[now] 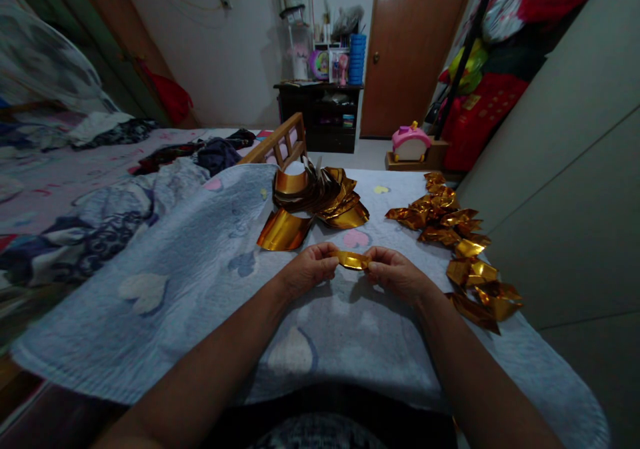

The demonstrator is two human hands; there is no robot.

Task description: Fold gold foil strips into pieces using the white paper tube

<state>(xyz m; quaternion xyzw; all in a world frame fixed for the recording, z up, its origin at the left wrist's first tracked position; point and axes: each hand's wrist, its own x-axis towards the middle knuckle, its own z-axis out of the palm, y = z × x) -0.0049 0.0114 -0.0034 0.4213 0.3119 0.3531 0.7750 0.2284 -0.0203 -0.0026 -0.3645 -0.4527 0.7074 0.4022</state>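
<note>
Head view: both bare hands at near centre, over a pale blue cloth [200, 289] patterned with hearts. Left hand [311, 266] pinches the left end of a small folded gold foil piece [353, 260], thumb and fingers closed on it; right hand [395, 272] pinches the right end the same way. Piece sits between the hands, its shiny side showing, just above the cloth or touching it, can't tell which. Just beyond the left hand, a stack of gold foil sheets [345, 202], curled and fanned out, with one broad sheet [285, 230] at its near left. To the right, a loose heap of folded gold pieces [443, 219] runs from far to near along the cloth's right side, some overlapping. Far left, a bed [30, 182] with rumpled clothes [220, 152]; wooden rail [277, 141] beyond the stack. Far centre, dark cabinet [320, 119] carrying a blue ribbed container [357, 59]; brown door [410, 49] to its right. Pink and white toy [411, 144] in front of the door. Far right, red box [483, 116] with a pale label [471, 102], print too small and blurred to read
</note>
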